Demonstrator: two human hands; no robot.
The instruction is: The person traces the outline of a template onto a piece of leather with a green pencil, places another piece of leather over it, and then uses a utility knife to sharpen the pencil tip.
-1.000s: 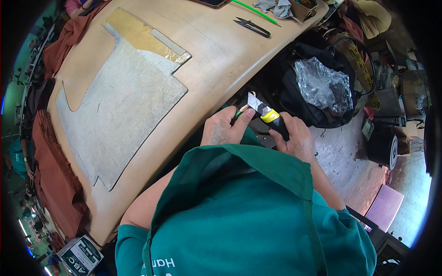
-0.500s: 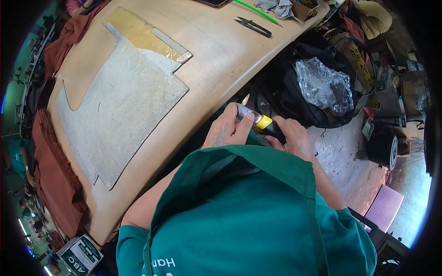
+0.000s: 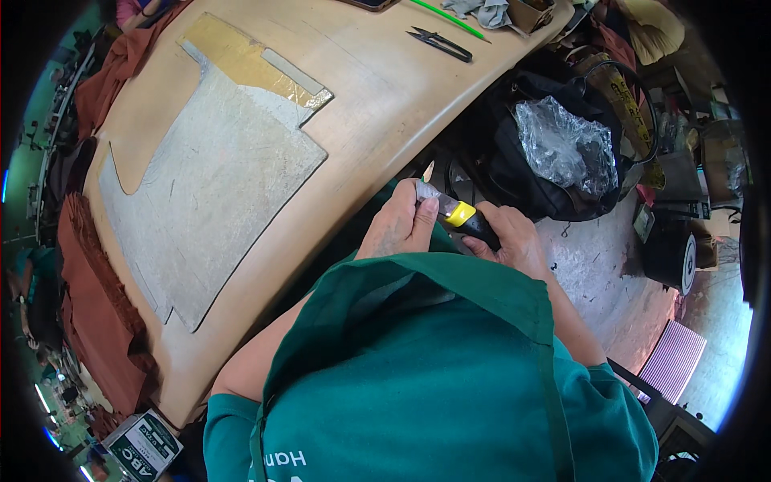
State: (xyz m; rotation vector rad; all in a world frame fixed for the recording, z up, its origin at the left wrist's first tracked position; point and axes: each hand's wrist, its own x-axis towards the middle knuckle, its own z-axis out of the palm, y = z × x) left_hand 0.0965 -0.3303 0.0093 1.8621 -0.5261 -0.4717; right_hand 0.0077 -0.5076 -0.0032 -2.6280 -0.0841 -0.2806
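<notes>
My left hand [image 3: 395, 222] is closed round a pencil [image 3: 429, 170], whose bare wood tip and a bit of green show above the fingers; the rest of it is hidden. My right hand [image 3: 516, 238] grips the black handle of a utility knife [image 3: 479, 230] with a yellow collar. The knife's metal blade points left and meets my left thumb and fingers, just below the pencil's tip. Both hands are close together in front of my green apron [image 3: 450, 281], off the table's edge. A flat grey pattern piece [image 3: 217, 177] with yellow tape lies on the table.
Thread snips [image 3: 440, 43] and a green pencil [image 3: 450, 19] lie on the far part of the tan table [image 3: 377, 104]. Brown-red leather [image 3: 100, 297] hangs along its left side. To the right stand a black bag [image 3: 574, 207] with clear plastic [image 3: 566, 149] and a black bucket [image 3: 671, 257].
My left thumb and fingers have shifted slightly, and a little more of the pencil's green shows below its tip. The knife stays nearly in place.
</notes>
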